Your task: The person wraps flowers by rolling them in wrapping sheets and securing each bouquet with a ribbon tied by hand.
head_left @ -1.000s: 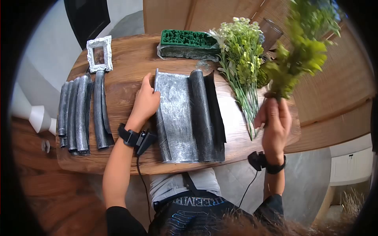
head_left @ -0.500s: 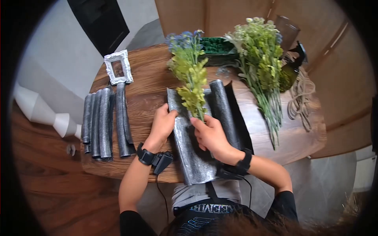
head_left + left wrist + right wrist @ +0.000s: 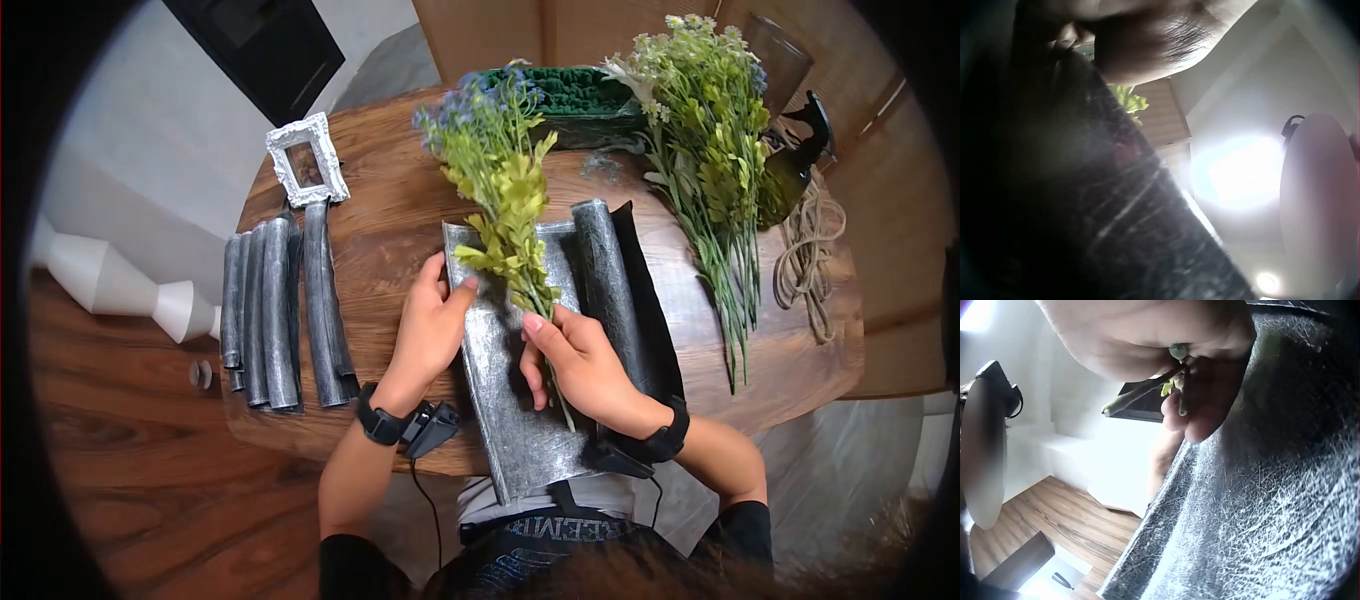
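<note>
Leafy artificial-looking flowers with blue blooms (image 3: 515, 200) lie slanted over a silver-grey wrapping sheet (image 3: 515, 430), blooms past its far edge. My right hand (image 3: 590, 370) holds their stems over the sheet; in the right wrist view the cut stem ends (image 3: 1138, 394) stick out below that palm. With thumb on top, my left hand (image 3: 430, 330) pinches the sheet's left edge, which is raised toward the palm. Close up in the left wrist view, the dark sheet (image 3: 1141, 212) covers much of the picture. The sheet's right part stays rolled up (image 3: 610, 280).
Several rolled grey sheets (image 3: 270, 310) and an ornate white frame (image 3: 325, 140) are at the table's left. Green foam (image 3: 575, 95) stands at the back. To the right are a second flower bunch (image 3: 715, 190), coiled twine (image 3: 805, 260) and a dark bottle (image 3: 785, 190).
My right hand has brought the blue flowers from the right side onto the sheet. My left hand has gone from resting at the sheet's edge to pinching and lifting it.
</note>
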Motion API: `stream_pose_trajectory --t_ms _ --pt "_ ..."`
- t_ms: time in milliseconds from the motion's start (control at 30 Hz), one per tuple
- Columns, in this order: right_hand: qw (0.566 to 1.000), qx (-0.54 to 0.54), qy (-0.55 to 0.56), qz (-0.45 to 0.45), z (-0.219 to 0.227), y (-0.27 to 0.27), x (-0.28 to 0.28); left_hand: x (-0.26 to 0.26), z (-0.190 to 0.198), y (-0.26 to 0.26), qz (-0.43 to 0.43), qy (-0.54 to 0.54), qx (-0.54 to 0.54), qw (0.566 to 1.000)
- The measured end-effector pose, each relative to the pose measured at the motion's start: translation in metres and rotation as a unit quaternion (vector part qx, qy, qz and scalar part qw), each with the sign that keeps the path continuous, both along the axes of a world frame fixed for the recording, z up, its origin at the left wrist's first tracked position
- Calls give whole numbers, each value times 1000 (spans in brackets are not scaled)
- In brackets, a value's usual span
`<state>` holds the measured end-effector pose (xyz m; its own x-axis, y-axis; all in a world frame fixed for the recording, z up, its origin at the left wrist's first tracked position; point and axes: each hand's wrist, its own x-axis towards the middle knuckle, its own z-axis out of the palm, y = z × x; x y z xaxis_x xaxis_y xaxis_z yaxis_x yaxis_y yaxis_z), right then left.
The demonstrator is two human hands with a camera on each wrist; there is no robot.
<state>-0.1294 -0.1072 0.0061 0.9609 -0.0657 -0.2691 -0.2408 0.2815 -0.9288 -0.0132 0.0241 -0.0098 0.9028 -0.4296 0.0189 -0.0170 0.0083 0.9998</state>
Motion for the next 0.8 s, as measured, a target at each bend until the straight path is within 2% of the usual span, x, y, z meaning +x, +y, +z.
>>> stream_pose_trajectory --t_ms 67,100,167,233,300,367,433,467,533,567,633,700,800 --pt "999 19 -27 10 6 -1 -2 4 1 6 -51 32 49 997" --pt "999 20 -24 13 5 1 -3 4 1 7 -47 36 50 997" --pt "995 93 -43 10 4 3 -3 2 0 7 -87 55 76 992" --pt "992 122 -31 18 0 4 -2 -2 -4 6 -97 89 66 989" --pt "988 151 -21 25 -3 3 -1 -4 -5 7 -166 112 35 979" --pt "990 116 62 56 -5 1 0 -6 -2 7 -157 109 47 980" --pt "988 123 78 55 -5 1 -1 -8 1 7 -141 104 71 982" --pt "991 90 80 49 -3 3 -1 -6 -1 8 -141 106 69 982" --pt "996 21 75 47 0 3 -3 0 -6 11 -77 -3 175 982" --pt "995 17 79 50 0 3 -4 3 -7 12 -63 -18 169 983" --pt "989 -108 50 88 1 2 -7 6 -5 10 -46 -44 120 991" --pt "984 -125 57 109 2 1 -5 9 -7 10 -44 -37 81 995" --pt "982 -86 112 125 6 -1 0 13 -1 12 -54 -14 202 978"
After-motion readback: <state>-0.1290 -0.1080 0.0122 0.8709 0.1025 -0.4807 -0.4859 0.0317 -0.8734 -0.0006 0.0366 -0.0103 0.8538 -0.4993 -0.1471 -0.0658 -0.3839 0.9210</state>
